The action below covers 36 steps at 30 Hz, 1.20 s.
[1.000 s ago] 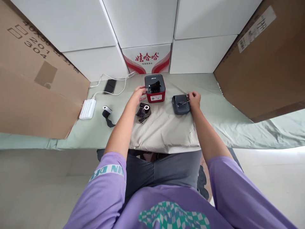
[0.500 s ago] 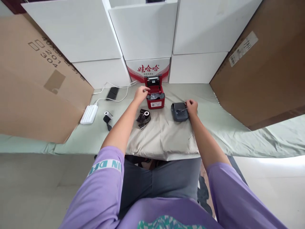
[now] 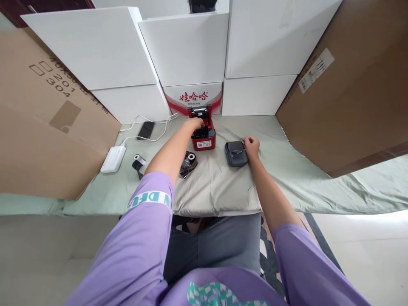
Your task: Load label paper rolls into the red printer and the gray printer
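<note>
A small red printer (image 3: 204,144) stands with its lid raised against the white box behind it. My left hand (image 3: 196,123) reaches into its opened body, fingertips hidden among dark parts. To the right lies a dark grey portable printer (image 3: 236,159). At its right edge my right hand (image 3: 252,147) has its fingers closed on what looks like a strip of thin shiny film (image 3: 240,151), which lies across the printer's top. Near my left forearm is a small white-cored roll of black film (image 3: 188,163), its loose film crumpled; the arm partly covers it.
Another white-cored roll with black film (image 3: 139,161) lies left of my left arm. A white power bank (image 3: 113,159) with a cable and a dark phone-like slab (image 3: 145,130) lie farther left. White boxes (image 3: 185,46) wall the back; cardboard sheets (image 3: 344,97) flank both sides.
My left hand has moved from the red printer's left side deeper into its opening. My right hand stays at the grey printer's edge. The whole view has shifted slightly.
</note>
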Each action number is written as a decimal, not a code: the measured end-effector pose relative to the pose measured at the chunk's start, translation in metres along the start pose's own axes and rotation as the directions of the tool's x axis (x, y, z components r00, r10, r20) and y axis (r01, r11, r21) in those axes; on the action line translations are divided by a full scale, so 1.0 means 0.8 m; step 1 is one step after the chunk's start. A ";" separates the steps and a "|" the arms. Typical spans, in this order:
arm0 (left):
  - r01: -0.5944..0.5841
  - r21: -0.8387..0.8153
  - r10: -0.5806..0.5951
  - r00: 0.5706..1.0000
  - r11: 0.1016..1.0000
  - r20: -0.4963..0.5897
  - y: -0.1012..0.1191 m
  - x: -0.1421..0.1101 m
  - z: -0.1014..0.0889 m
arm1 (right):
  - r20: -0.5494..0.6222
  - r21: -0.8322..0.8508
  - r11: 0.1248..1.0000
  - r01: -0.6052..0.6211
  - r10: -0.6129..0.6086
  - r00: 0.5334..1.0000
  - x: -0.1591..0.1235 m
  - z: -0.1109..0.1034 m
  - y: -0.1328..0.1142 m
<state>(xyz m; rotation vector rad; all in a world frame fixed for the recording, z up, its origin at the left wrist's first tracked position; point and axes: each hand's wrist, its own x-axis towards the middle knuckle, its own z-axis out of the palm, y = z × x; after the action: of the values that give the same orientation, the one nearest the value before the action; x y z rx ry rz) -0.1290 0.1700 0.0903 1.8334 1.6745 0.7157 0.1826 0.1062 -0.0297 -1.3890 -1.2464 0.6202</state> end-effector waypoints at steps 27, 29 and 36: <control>0.049 0.562 -0.014 0.998 0.826 -0.066 -0.114 -0.250 -0.080 | 0.008 -0.028 0.999 -0.026 0.027 1.000 -0.001 0.001 -0.013; -0.017 0.597 0.067 0.996 0.802 -0.062 -0.099 -0.253 -0.072 | 0.006 -0.035 0.999 -0.026 0.026 1.000 0.000 0.001 -0.012; -0.167 0.446 0.127 0.985 0.879 0.120 -0.050 -0.249 -0.004 | 0.006 -0.049 0.999 -0.020 0.020 1.000 0.004 0.001 -0.008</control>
<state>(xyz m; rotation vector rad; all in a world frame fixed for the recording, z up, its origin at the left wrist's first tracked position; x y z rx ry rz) -0.1758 -0.0257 0.0602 2.2982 1.7645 0.3027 0.1807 0.1081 -0.0231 -1.4422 -1.2618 0.6119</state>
